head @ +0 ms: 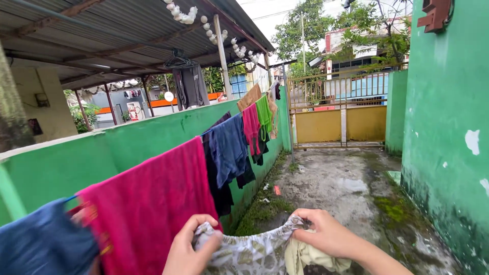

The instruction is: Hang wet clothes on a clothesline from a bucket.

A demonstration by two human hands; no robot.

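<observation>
Both the left hand and right hand grip the waistband of a patterned grey garment, stretched between them beside the pink cloth on the line.

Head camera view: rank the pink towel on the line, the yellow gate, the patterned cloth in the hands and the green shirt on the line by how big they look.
1. pink towel, though it hangs close to the camera
2. yellow gate
3. patterned cloth, held by left hand and right hand
4. green shirt, far off

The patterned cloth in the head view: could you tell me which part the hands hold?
Both hands hold the patterned cloth by its top edge: left hand at one end, right hand at the other.
</observation>
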